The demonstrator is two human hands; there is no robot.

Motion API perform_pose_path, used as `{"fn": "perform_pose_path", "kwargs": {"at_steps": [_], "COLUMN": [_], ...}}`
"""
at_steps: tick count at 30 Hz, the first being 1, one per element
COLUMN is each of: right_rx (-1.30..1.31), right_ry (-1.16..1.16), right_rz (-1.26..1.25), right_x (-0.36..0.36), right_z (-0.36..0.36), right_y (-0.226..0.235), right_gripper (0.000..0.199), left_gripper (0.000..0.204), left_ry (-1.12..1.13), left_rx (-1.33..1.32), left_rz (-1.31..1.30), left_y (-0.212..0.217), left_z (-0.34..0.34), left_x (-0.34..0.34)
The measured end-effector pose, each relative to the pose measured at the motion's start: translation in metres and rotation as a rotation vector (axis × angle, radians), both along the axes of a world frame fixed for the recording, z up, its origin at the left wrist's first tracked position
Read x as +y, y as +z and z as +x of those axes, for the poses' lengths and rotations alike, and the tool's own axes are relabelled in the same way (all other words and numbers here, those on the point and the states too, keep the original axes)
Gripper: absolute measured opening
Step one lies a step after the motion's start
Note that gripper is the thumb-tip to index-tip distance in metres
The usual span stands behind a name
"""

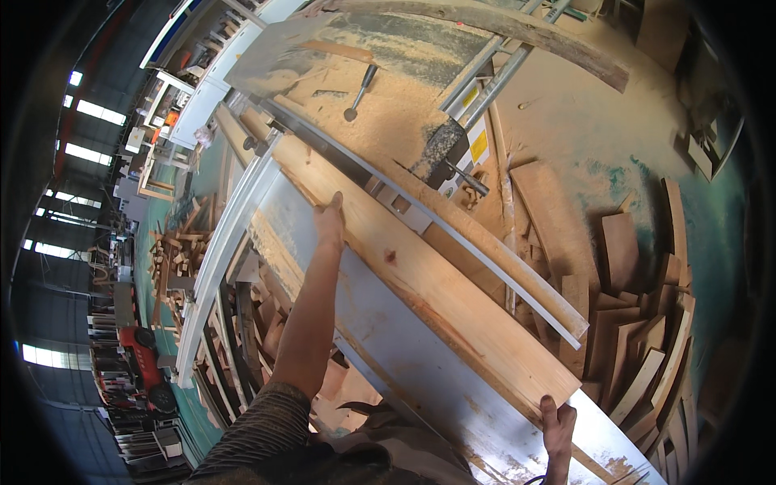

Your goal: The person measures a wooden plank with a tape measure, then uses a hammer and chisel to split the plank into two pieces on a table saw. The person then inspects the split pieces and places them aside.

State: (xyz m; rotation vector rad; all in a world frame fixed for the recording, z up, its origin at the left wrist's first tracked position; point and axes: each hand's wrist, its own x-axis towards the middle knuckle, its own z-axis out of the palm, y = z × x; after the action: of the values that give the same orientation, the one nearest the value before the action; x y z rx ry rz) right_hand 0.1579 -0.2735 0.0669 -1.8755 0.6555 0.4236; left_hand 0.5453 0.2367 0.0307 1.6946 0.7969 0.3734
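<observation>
Two bare hands on a long, pale wooden plank (461,323) with a dark knot, lying slantwise along a smooth grey metal table (388,331).
The left hand (330,217) touches the plank's near long edge toward the far end — whether its fingers close underneath, I cannot tell; the right hand (558,422) is clamped on the near end corner, thumb over the top face and fingers curled at the end. Beyond the plank runs a straight, metal-edged wooden rail (493,263), and past it a sawdust-covered machine top (396,113) with a black-handled metal lever (366,82); curved brown wood offcuts (622,250) crowd the right side.
</observation>
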Motion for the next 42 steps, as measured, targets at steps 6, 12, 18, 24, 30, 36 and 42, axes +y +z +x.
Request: {"fn": "perform_pose_path", "kwargs": {"at_steps": [6, 12, 18, 24, 30, 36, 42], "right_rx": [0.028, 0.02, -0.002, -0.028, -0.03, -0.034, 0.005], "right_ry": [0.012, -0.005, 0.005, -0.046, -0.051, -0.118, -0.075], "right_rz": [-0.006, 0.021, 0.054, 0.035, 0.039, 0.103, 0.155], "right_x": [0.001, 0.003, 0.004, 0.01, 0.014, 0.016, 0.007], "right_z": [0.006, 0.009, 0.012, 0.01, 0.015, 0.018, 0.005], "right_y": [0.004, 0.0, -0.002, -0.013, -0.013, -0.017, -0.022], "right_gripper": [0.066, 0.066, 0.07, 0.077, 0.081, 0.083, 0.085], "left_gripper": [0.068, 0.08, 0.072, 0.056, 0.048, 0.046, 0.046], "left_ry": [-0.063, -0.041, -0.075, -0.072, -0.122, -0.146, -0.185], "left_rx": [0.043, 0.077, 0.077, 0.096, 0.035, 0.036, 0.016], "left_rz": [-0.09, -0.099, -0.092, -0.074, -0.121, -0.209, -0.274], "left_y": [0.018, 0.017, 0.018, 0.022, 0.005, 0.009, 0.008], "left_z": [-0.002, 0.001, -0.005, 0.001, 0.005, 0.004, 0.004], "left_x": [-0.006, -0.007, 0.002, -0.003, 0.031, 0.023, 0.03]}}
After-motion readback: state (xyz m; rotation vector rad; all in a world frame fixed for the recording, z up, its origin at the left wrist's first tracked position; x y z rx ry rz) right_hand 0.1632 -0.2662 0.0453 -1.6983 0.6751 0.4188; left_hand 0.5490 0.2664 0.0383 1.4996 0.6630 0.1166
